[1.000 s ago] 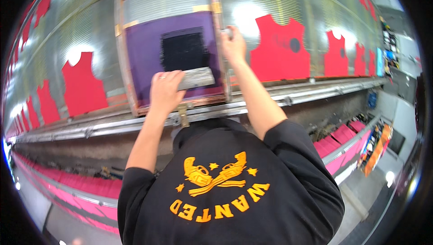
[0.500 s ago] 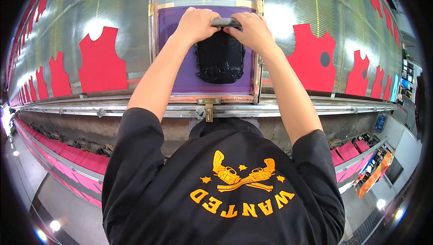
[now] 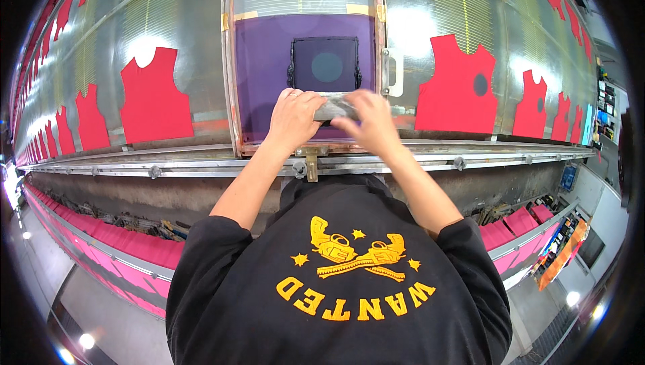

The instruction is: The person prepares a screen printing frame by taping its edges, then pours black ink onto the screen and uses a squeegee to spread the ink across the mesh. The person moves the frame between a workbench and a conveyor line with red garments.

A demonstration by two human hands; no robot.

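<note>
A screen-printing frame (image 3: pixel 229 83) with a purple mesh (image 3: pixel 262 56) lies flat on the long table in front of me. In the mesh, a dark rectangle with a grey-blue circle (image 3: pixel 326 68) shows, with thick black ink along its side edges. A grey squeegee (image 3: pixel 329 107) sits at the near side of that rectangle. My left hand (image 3: pixel 294 118) is closed round the squeegee's left part. My right hand (image 3: pixel 368 120) is over its right end, smeared by motion, thumb apart from the fingers; whether it grips cannot be told. The squeegee's blade is mostly hidden.
Red cut fabric pieces lie in rows: one (image 3: pixel 156 100) left of the frame, another (image 3: pixel 457 89) with a dark circle to the right. A metal rail (image 3: pixel 235 167) runs along the near table edge. Behind me stands another long table (image 3: pixel 101 231) with pink-red covering.
Both hands have drawn the squeegee from the far side of the dark rectangle toward me. The black ink has left the rectangle's middle, uncovering the circle. The right hand now blurs.
</note>
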